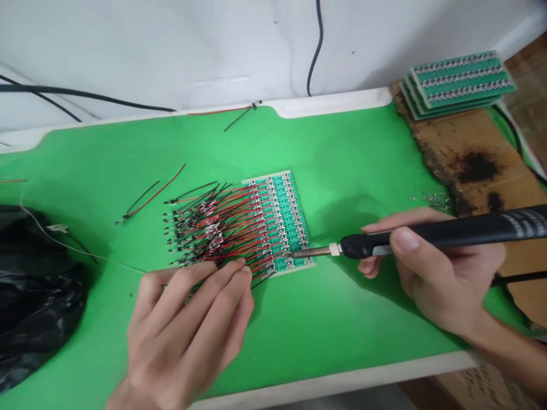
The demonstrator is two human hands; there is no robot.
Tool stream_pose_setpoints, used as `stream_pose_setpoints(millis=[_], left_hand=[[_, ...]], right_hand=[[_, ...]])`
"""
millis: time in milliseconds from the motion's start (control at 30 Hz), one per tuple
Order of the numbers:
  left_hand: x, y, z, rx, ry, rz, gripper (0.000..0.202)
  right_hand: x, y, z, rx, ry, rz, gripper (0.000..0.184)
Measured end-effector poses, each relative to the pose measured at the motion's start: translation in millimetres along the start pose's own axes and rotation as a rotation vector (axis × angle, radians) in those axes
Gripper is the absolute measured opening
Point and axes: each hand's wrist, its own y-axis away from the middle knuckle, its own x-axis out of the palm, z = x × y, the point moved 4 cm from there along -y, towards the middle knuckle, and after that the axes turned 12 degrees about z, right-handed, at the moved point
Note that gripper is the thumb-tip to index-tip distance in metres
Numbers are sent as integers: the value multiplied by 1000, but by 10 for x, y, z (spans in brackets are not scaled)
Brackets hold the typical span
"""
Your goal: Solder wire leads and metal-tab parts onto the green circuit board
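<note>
My right hand (444,267) is wrapped round the black handle of a soldering iron (427,230). The iron's tip rests at the lower part of a green circuit board (276,265), among its rows of metal contacts. Red and black wires (239,219) run from the board to the left, with small black parts at their far ends. Fingers pinched together, my left hand (192,330) holds wires close to the board's lower left corner; its fingertips hide which ones. A thin pale strand (106,259) leads from the left into this hand.
A stack of circuit boards (465,80) sits on a scorched brown board (461,148) at the right. Solder crumbs (431,198) lie beside it. A black plastic bag (34,307) is at the left. Loose wire pairs (156,193) lie on the green mat (325,353).
</note>
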Motion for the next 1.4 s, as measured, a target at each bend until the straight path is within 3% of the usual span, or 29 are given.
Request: stream_pose_setpoints(millis=[767,1200,1400], left_hand=[[23,0,-5,47,17,-18,18],[-10,-58,50,70,72,44,26],[-16,-164,60,34,144,118,17]], right_hand=[[1,16,-13,-15,23,25,8],[-53,-13,-3,-46,37,-21,12],[-43,-32,-21,-11,-5,-37,12]])
